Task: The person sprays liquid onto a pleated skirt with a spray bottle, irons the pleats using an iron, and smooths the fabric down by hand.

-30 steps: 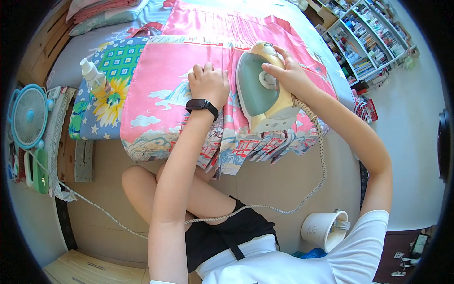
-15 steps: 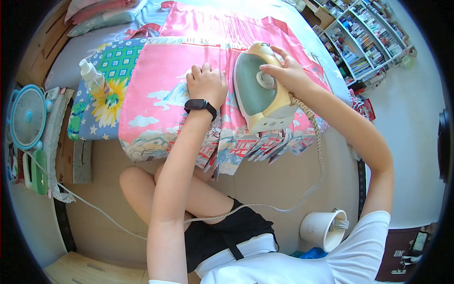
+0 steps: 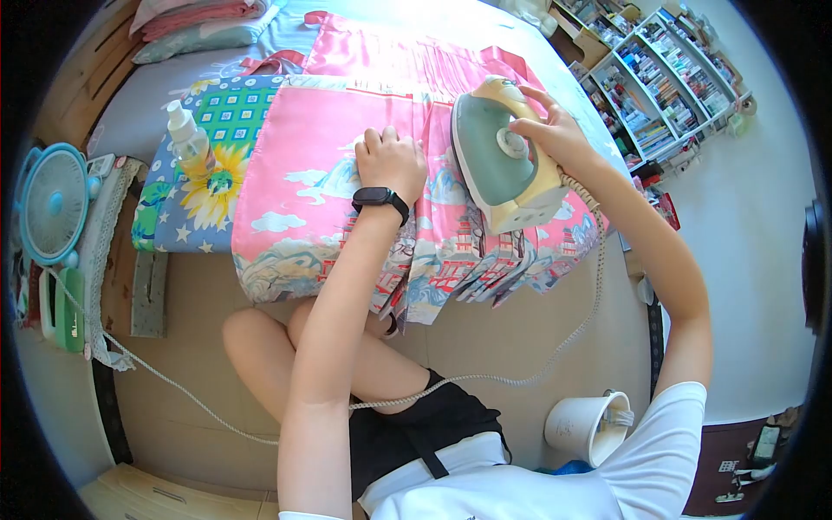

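Observation:
A pink pleated garment (image 3: 334, 117) printed with clouds and red buildings lies spread at the bed's edge, its pleated hem hanging over the front. My left hand (image 3: 391, 162), wearing a black watch, rests on the fabric with fingers slightly bent and spread. A cream and green clothes iron (image 3: 496, 160) is over the pleats to its right, tip pointing away from me. My right hand (image 3: 559, 134) grips the iron's handle. Whether the soleplate fully touches the cloth I cannot tell. The iron's braided cord (image 3: 579, 325) loops down and crosses my lap.
A clear spray bottle (image 3: 186, 134) stands on a sunflower-patterned pad (image 3: 173, 204) to the left. A blue fan (image 3: 54, 204) is at far left. On the floor at right sits a white bucket (image 3: 572, 429). Bookshelves (image 3: 663, 82) stand at the back right.
The iron and my right hand have shifted slightly to the right, widening the gap to my left hand. My left hand stays on the same part of the garment. The whole view has shifted a little.

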The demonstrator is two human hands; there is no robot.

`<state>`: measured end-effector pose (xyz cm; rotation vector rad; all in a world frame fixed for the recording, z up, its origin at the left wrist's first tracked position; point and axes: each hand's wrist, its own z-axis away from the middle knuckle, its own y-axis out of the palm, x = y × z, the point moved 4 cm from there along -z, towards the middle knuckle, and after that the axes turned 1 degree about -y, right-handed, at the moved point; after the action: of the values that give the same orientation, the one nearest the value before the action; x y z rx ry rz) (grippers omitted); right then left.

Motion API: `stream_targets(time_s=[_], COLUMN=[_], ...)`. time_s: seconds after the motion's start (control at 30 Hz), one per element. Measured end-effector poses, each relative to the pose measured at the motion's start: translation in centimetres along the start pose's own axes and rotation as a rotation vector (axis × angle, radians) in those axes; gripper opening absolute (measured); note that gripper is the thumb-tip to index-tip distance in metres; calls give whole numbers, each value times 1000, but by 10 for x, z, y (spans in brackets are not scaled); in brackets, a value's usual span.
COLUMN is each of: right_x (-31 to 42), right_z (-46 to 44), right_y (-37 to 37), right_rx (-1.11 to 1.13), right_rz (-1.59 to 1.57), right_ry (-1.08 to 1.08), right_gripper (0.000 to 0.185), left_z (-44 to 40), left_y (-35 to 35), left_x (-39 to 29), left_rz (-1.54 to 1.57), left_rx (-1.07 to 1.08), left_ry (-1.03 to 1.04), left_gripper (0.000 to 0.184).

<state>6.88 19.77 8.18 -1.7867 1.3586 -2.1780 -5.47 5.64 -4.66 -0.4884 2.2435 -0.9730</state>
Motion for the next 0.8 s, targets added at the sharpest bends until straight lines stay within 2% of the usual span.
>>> stream_targets(time_s=[0.23, 0.57, 0.7, 0.8], right_x=[-3, -9, -12, -15], right_z=[-8, -8, -8, -8], right_y=[22, 29, 32, 31], right_rx=[66, 32, 38, 14], right_rz=[-22, 79, 22, 34], right_ry=[32, 32, 24, -6], right_gripper=[74, 69, 72, 70], left_z=[1, 1, 1, 1], left_y=[1, 3, 3, 2], left_x=[-1, 1, 1, 1], left_rz=[-31, -30, -54, -49], left_rx=[13, -35, 41, -35], left_ry=[14, 34, 21, 52], left_gripper=[30, 27, 33, 27])
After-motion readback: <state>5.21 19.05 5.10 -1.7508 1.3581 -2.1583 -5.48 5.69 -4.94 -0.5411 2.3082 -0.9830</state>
